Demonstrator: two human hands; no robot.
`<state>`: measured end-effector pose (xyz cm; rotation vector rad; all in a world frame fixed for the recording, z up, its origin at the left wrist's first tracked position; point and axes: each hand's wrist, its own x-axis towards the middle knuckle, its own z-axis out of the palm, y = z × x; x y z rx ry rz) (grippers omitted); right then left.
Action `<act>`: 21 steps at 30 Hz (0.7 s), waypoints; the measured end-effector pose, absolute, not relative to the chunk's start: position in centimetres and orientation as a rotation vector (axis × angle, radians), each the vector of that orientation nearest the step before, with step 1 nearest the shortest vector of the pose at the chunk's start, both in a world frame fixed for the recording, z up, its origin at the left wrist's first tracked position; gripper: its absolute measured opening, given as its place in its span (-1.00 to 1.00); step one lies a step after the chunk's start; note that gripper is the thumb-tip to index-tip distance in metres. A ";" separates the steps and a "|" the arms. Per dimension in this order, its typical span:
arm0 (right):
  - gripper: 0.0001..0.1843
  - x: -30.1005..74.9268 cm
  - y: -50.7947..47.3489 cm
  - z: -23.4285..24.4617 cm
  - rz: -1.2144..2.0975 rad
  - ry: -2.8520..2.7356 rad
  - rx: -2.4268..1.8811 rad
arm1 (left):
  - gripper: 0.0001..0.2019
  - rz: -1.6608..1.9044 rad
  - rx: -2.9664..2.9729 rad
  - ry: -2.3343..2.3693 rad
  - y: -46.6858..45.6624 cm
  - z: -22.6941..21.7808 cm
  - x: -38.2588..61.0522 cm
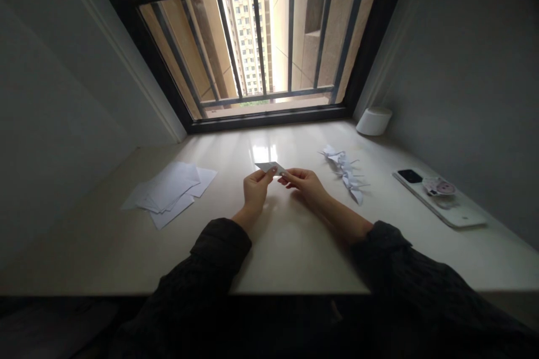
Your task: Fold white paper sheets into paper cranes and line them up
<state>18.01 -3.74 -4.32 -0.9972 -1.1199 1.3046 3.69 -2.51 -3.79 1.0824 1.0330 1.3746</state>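
Observation:
My left hand [256,189] and my right hand [304,184] meet over the middle of the pale desk [290,247]. Between them they pinch a small folded piece of white paper [270,167], held just above the desk surface. The left fingers close on its near left edge, and the right fingertips grip its right end. Dark sleeves cover both forearms.
A loose pile of white paper sheets [170,192] lies to the left. Several folded white paper figures [345,173] lie in a row to the right. A white phone [440,197] rests far right, a white round container [374,121] by the barred window [261,45].

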 end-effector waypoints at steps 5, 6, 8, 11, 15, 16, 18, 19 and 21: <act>-0.65 17.6 -3.8 -4.3 1.371 -0.985 -0.951 | -0.67 1.357 1.105 1.033 -2.5 -3.8 3.7; -0.65 17.6 -3.8 -4.3 1.373 -0.975 -0.951 | -0.67 1.349 1.119 1.032 -2.4 -3.8 3.6; -0.65 17.6 -3.8 -4.1 1.347 -0.978 -0.956 | -0.66 1.321 1.146 1.024 -2.3 -3.9 3.5; -0.66 17.8 -3.8 -3.8 1.218 -1.040 -0.980 | -0.50 1.270 1.162 1.017 -2.1 -3.9 3.2; -0.68 18.3 -3.7 -3.7 0.979 -1.133 -1.019 | -0.19 1.275 1.240 1.032 -2.3 -3.4 2.8; -0.69 18.5 -3.6 -3.7 0.921 -1.160 -1.042 | -0.15 1.281 1.284 1.015 -2.3 -3.3 2.8; -0.72 18.7 -3.6 -3.9 0.818 -1.222 -1.088 | -0.11 1.297 1.375 0.965 -2.3 -3.1 2.7; -0.74 18.8 -3.7 -3.9 0.779 -1.253 -1.102 | -0.14 1.305 1.417 0.941 -2.2 -3.0 2.6; -0.75 18.9 -3.7 -4.0 0.740 -1.307 -1.100 | -0.32 1.319 1.495 0.911 -1.9 -3.2 2.5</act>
